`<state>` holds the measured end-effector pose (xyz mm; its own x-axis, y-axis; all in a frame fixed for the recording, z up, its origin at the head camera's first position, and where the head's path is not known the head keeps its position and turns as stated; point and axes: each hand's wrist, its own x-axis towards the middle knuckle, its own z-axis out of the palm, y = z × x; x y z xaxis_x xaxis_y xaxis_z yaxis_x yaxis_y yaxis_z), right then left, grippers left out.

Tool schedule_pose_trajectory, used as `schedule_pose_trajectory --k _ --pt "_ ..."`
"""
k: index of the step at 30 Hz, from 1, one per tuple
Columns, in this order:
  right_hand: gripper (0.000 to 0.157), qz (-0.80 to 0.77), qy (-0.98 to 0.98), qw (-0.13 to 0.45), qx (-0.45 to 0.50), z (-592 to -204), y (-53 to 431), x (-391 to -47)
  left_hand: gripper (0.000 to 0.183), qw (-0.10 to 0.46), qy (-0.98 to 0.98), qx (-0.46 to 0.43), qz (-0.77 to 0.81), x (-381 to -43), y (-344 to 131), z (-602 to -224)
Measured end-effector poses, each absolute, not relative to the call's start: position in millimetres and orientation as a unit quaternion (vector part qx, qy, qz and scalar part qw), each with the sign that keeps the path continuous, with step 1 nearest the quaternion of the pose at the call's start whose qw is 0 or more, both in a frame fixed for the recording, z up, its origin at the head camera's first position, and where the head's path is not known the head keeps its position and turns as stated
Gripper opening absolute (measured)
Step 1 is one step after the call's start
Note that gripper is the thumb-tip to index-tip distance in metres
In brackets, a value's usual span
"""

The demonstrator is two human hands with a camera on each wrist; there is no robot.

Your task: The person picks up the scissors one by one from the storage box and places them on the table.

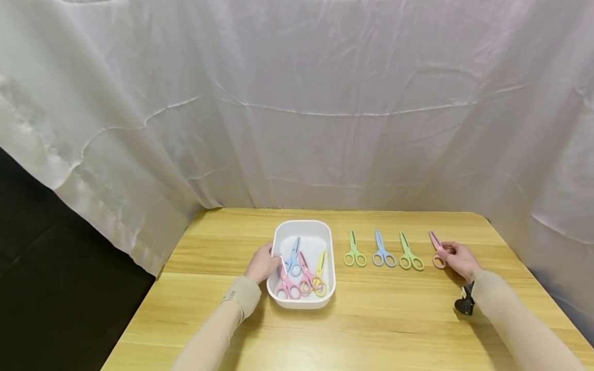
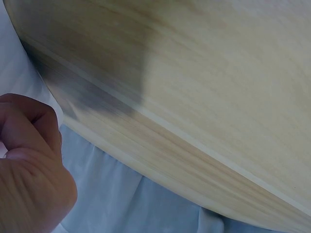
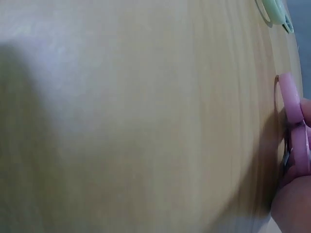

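My left hand (image 1: 262, 264) grips the left rim of a white plastic tray (image 1: 303, 305); its curled fingers show in the left wrist view. Inside the tray lie blue scissors (image 1: 295, 252), two pairs of pink scissors (image 1: 303, 263) and yellow scissors (image 1: 320, 265), partly overlapping. Over at the right, my right hand (image 1: 460, 260) pinches pink scissors (image 1: 435, 241) by the handle loops, blades pointing away. They are at the tabletop, right of a row of green scissors (image 1: 353, 252), blue scissors (image 1: 380, 250) and more green scissors (image 1: 407, 251). In the right wrist view, one pink loop (image 3: 291, 99) shows beside the fingers.
The wooden table (image 1: 371, 330) has its far edge against a pale hanging curtain (image 1: 325, 129). Dark cloth (image 1: 55, 268) is at the far left. A black device (image 1: 465, 301) is worn at the right wrist.
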<state>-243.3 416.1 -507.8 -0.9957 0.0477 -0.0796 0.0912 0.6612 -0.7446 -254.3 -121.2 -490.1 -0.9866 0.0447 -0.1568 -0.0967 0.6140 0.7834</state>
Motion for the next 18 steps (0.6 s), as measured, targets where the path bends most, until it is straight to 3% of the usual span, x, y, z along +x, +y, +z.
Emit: schedule_pose_trajectory --k 18 --pt "0.067 -0.404 0.914 0.03 0.023 -509.3 424.4 -239.9 0.054 0.083 0.894 -0.017 0.439 -253.0 -121.3 -485.6"
